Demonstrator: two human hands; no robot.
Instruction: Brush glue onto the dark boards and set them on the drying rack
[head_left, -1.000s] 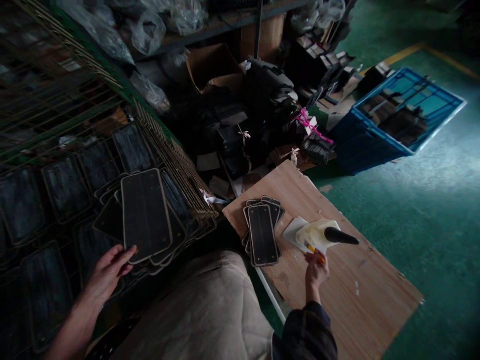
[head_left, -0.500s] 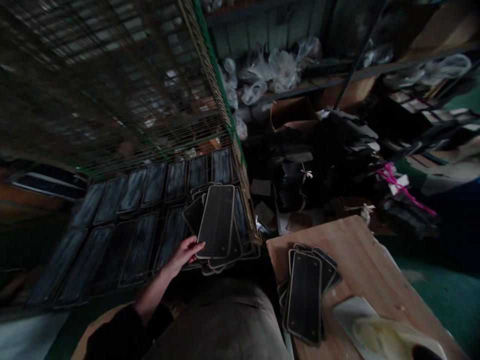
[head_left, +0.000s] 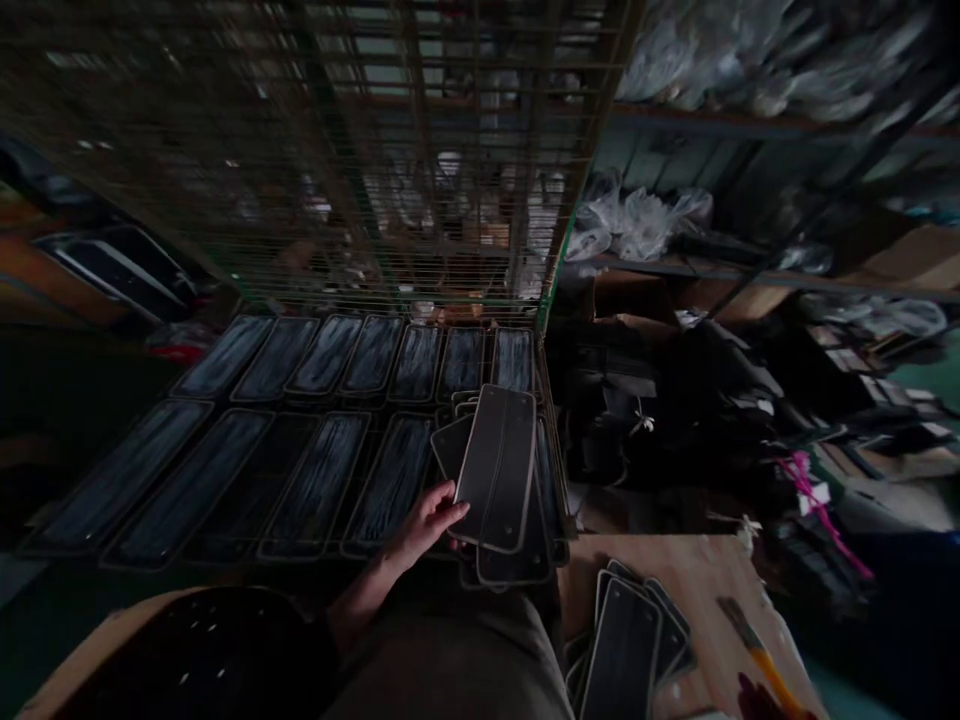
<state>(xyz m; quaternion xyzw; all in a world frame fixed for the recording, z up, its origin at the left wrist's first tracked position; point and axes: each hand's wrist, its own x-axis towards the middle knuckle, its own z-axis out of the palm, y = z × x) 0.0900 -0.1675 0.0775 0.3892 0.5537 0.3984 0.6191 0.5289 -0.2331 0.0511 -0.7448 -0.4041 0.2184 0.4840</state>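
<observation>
My left hand [head_left: 429,522] pinches the lower left edge of a dark flat rectangular panel [head_left: 496,465] with a pale rim, a seam down its middle and small round marks near its corners. Similar panels [head_left: 517,560] lie fanned beneath it at the rack's right front corner. At the bottom right edge, a dark red, glove-like shape, which I take as my right hand [head_left: 759,697], is closed at the yellow handle of a brush [head_left: 766,662]. Most of that hand is cut off. The brush is over a wooden board [head_left: 701,560], beside another pile of dark panels [head_left: 621,650].
Two rows of panels with streaky, shiny surfaces [head_left: 397,480] lie on the wire rack [head_left: 551,440]. Wire mesh [head_left: 450,240] rises behind them. Shelves with plastic bags [head_left: 645,222] and dark bundles [head_left: 607,400] stand to the right. A round-edged seat [head_left: 97,640] is at lower left.
The view has swung left, so the rack and panels appear farther right. My left hand still holds the panel's edge. The brush and dark red shape have come into view; the pale tray has mostly left.
</observation>
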